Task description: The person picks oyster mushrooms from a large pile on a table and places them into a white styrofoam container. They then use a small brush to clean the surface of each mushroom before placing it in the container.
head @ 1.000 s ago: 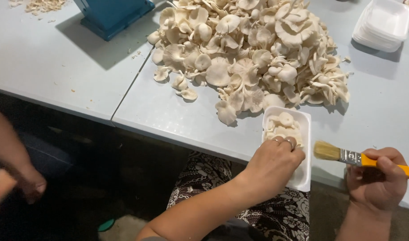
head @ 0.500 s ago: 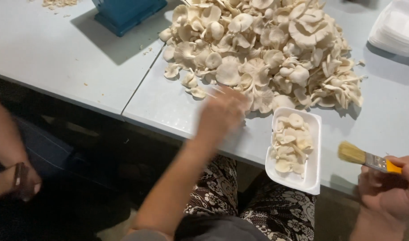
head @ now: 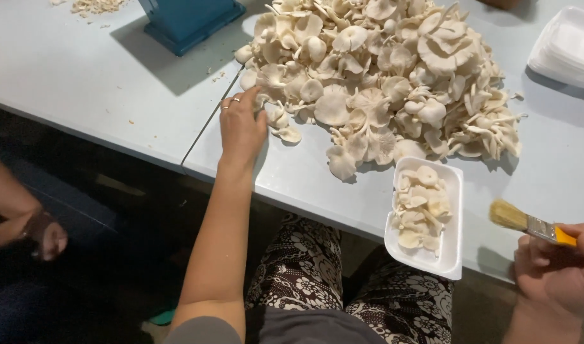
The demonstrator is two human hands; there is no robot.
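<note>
Mushrooms (head: pixel 381 76), pale and cream-coloured, are heaped in a broad pile on the light grey table (head: pixel 82 83) that I look down on; a seam runs across the tabletop just left of the pile. At the top edge stands a blue block-shaped object (head: pixel 190 22), with a few crumbs scattered near it. A stack of white foam trays (head: pixel 565 48) sits at the far right corner. Below the table edge the floor is dark, and I see my lap in patterned black-and-white trousers (head: pixel 298 274).

My left hand (head: pixel 241 124) lies at the near left fringe of the pile, fingers loosely spread and reaching into the outermost caps, touching them; I cannot tell whether it grips one. My right hand (head: pixel 562 261) is closed round the yellow handle of a brush (head: pixel 527 223), bristles pointing left, just beside a white foam tray (head: pixel 454 258) partly filled with mushrooms at the table's near edge. The tray touches the pile's lower rim. Another person's hand (head: pixel 43 236) hangs low at the far left.
</note>
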